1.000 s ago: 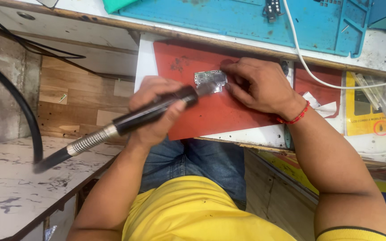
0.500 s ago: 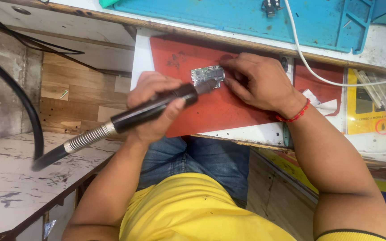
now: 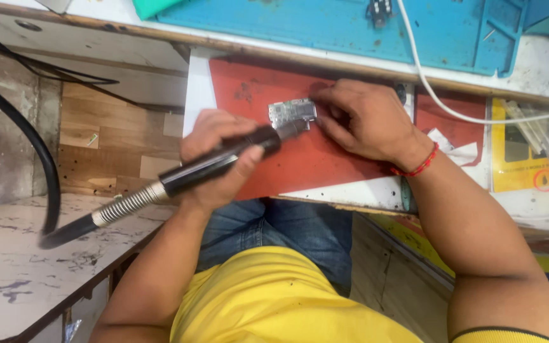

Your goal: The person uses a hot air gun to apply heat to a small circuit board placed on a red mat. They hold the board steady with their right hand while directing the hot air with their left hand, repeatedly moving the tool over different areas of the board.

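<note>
My left hand (image 3: 214, 159) grips a black pen-shaped hot-air handpiece (image 3: 220, 162) with a silver spring collar and a thick black hose (image 3: 39, 159) trailing off to the left. Its metal nozzle points at a small silvery circuit board (image 3: 291, 112) lying on a red mat (image 3: 300, 165). My right hand (image 3: 363, 121), with a red thread band at the wrist, rests on the mat and pins the board's right edge with its fingertips.
A blue work mat (image 3: 351, 28) lies behind the red one, with a white cable (image 3: 440, 98) curving across both. A yellow card (image 3: 525, 159) and clear tweezers sit at the right. A marbled white counter (image 3: 14, 254) is at the lower left.
The handpiece and my left hand have shifted slightly; the nozzle stays at the board. My right hand keeps holding the board in place.
</note>
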